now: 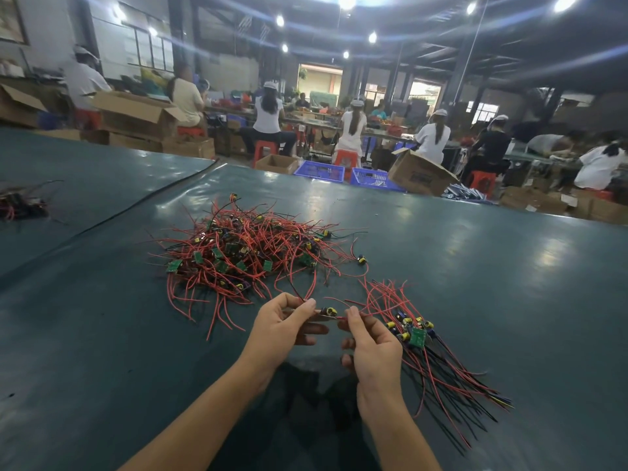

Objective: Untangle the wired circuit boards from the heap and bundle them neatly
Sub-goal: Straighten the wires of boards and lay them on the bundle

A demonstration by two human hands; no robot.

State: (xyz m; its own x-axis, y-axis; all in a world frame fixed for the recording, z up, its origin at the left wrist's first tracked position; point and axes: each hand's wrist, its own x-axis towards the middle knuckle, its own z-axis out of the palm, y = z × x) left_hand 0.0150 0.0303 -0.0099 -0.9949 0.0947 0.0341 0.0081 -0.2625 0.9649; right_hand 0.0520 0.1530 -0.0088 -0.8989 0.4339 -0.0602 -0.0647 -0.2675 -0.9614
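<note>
Just above the dark green table point(509, 266), close in front of the person, both hands meet on one wired circuit board point(329, 312). The left hand point(285, 322) pinches one end of it between thumb and forefinger, and the right hand point(372, 345) pinches a red lead at the other end, so the little board with its yellow-topped part sits right in the gap between the two grips. Red and black wires point(300, 288) run up from the left fingers toward the heap point(244, 253), which lies just beyond the hands: a loose tangle of red leads and small green boards. Whether those wires are free of the tangle, I cannot tell. To the right, just beside the right hand, lies the sorted bundle point(416, 336), boards together and leads fanning out both ways. Far left, a second small tangle point(20, 202) sits well apart. Beyond the table, seated workers point(268, 120), cardboard boxes point(419, 175) and blue crates point(319, 171).
</note>
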